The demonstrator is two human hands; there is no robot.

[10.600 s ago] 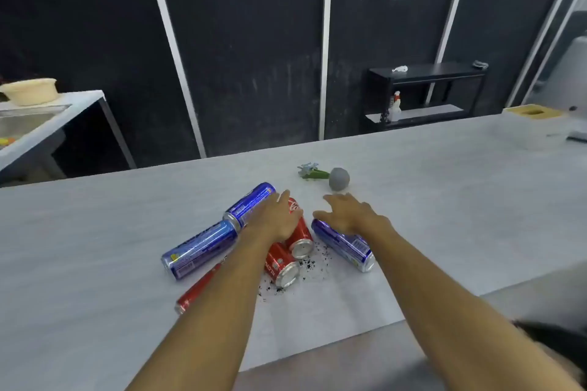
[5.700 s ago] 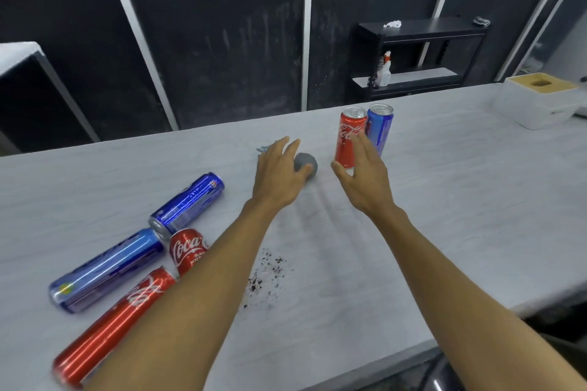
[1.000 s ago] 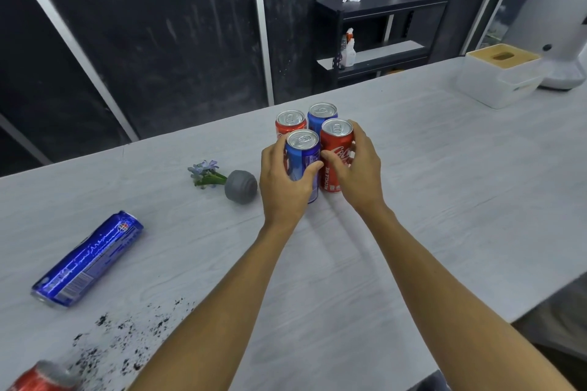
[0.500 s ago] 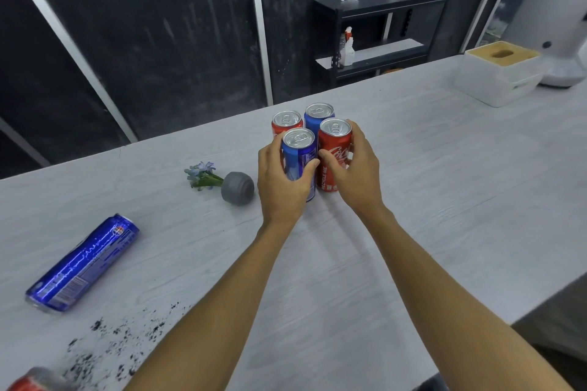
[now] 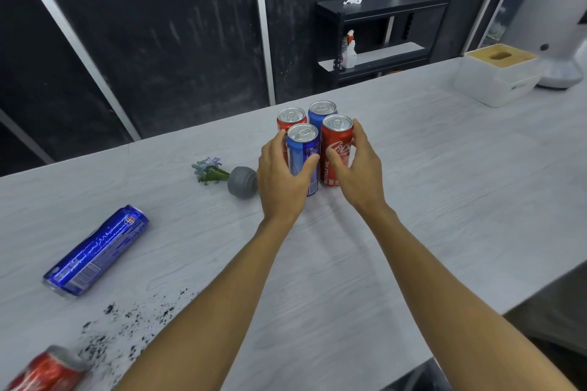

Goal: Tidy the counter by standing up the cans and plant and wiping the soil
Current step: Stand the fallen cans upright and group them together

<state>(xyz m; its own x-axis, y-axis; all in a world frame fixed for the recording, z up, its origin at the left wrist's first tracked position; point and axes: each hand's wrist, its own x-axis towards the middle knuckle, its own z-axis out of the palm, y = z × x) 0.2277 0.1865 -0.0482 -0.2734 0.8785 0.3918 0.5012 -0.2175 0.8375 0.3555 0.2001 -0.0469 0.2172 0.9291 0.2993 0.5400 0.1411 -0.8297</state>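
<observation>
The left hand (image 5: 281, 176) curls round a slim upright blue can (image 5: 303, 151), the right hand (image 5: 360, 168) round the glossy red can (image 5: 336, 141) just beside it, on a wood-grained counter (image 5: 444, 200).

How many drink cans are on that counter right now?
6. Four stand clustered: back red can, back blue can, front blue can in the left hand, front red can in the right hand. Fallen blue can lies left; fallen red can, bottom-left corner.
</observation>
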